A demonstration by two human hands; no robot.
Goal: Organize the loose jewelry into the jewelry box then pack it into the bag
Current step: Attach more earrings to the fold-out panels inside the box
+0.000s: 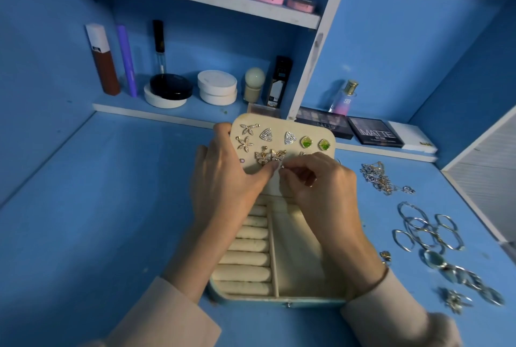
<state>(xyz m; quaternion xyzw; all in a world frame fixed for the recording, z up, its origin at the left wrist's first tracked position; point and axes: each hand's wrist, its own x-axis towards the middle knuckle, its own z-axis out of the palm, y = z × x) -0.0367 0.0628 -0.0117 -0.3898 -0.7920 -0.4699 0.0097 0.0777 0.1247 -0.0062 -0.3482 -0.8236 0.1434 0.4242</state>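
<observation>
An open jewelry box (279, 299) sits on the blue surface (111, 207), right in front of the person. Its lid (279, 123) stands up at the back. Many earrings are stuck on the cream inside of it: two flower ones (247, 128), two triangle ones (266, 134), two green ones (306, 142) and two butterfly ones (262, 158). The left hand (223, 179) holds the lid by its left side. Its fingers (222, 130) curl round the edge, and the thumb presses on the front, just under the butterflies. The right hand (321, 187) is close beside it. Its thumb and first finger are pressed together, pinching a small stud (282, 167) right next to the left thumb. In the bottom of the box there is a row of soft ring rolls (248, 249) on the left and a plain pocket (301, 257) on the right, partly hidden by the right arm. More jewelry lies loose on the surface to the right of the box. There is a heap of chains (377, 176) at the back, then a bunch of silver hoops (427, 229). Nearer the front are a bracelet with pale stones (469, 279) and a small sparkly piece (455, 299). Make-up jars (217, 87) stand on the shelf behind the box.
</observation>
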